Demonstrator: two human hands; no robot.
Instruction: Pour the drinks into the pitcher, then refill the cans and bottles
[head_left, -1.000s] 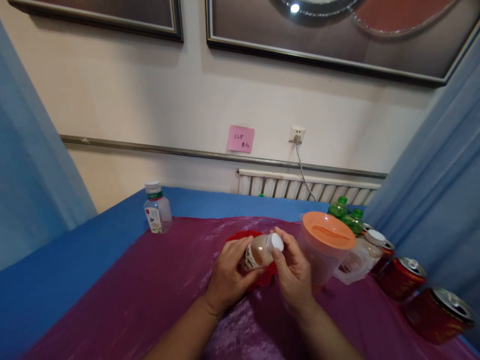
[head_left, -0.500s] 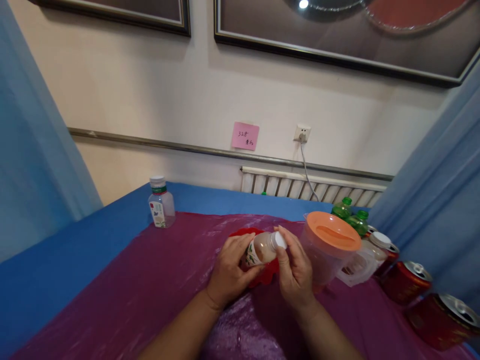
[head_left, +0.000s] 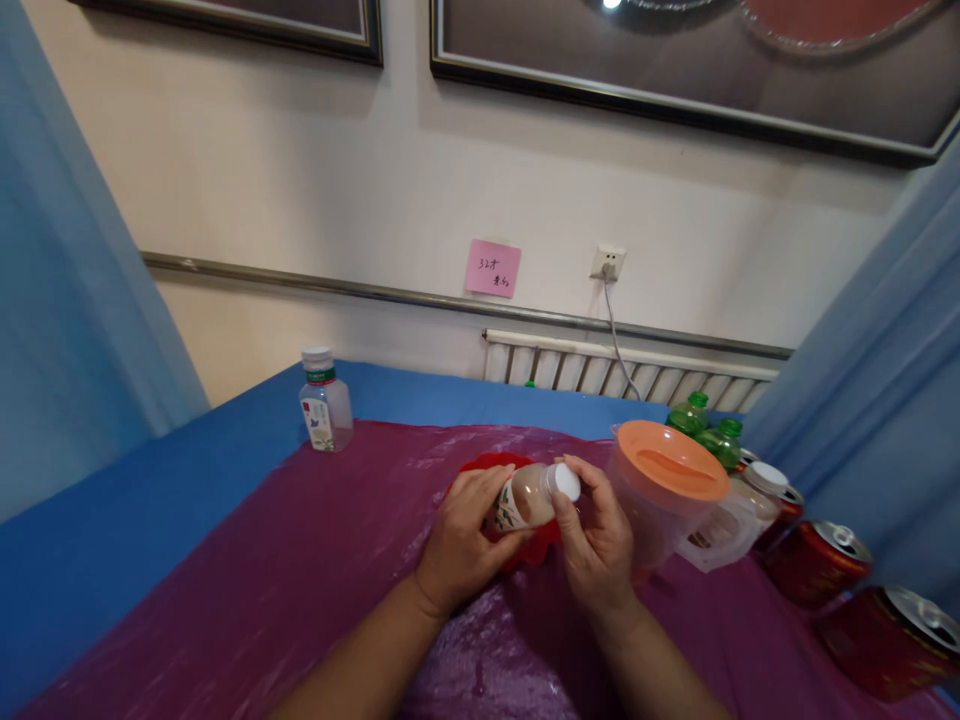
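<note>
My left hand (head_left: 469, 530) is wrapped round the body of a clear plastic bottle (head_left: 531, 497) with a leafy label, which lies tilted with its neck to the right. The thumb and fingers of my right hand (head_left: 598, 535) are closed about the bottle's white cap (head_left: 565, 482). The cap sits on the bottle's neck. Below the bottle is a red dish with a wavy rim (head_left: 480, 462), mostly hidden by the bottle and my hands. Just right of my right hand stands a clear pitcher with an orange lid (head_left: 670, 462).
Another clear bottle with a white cap (head_left: 327, 405) stands at the back left. Green bottles (head_left: 686, 412), a white-capped jar (head_left: 765, 485) and several red cans (head_left: 817, 565) crowd the right side. A purple plastic sheet (head_left: 300, 570) covers part of the blue tabletop (head_left: 97, 500).
My right hand's fingers have shifted slightly round the cap, with the hand a little further right. The left hand keeps its hold on the bottle. The camera view has moved slightly.
</note>
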